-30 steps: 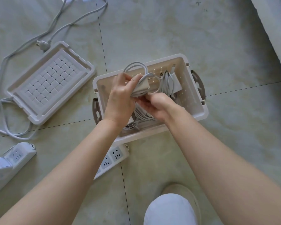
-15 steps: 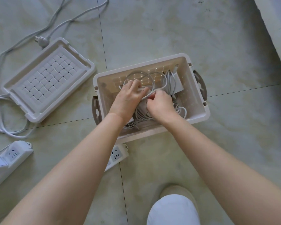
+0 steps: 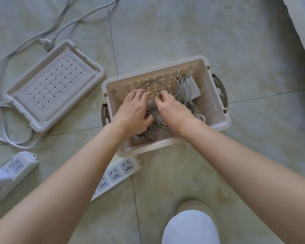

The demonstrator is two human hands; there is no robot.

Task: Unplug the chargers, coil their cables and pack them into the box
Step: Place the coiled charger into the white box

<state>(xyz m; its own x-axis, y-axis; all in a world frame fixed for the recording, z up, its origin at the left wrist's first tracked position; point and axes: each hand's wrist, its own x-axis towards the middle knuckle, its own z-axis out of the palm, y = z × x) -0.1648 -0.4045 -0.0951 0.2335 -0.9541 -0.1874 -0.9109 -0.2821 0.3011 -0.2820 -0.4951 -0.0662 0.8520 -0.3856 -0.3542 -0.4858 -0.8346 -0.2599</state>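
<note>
lowered since a second ago, left hand [image 3: 133, 111] and right hand [image 3: 173, 111] sit in the box [image 3: 227, 120], grips grasping the coiled charger [image 3: 151, 103]: packing step, next calls for letting go

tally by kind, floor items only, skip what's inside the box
box: 1
lid: 1
power strips: 2
loose plug: 1
total: 5
</note>
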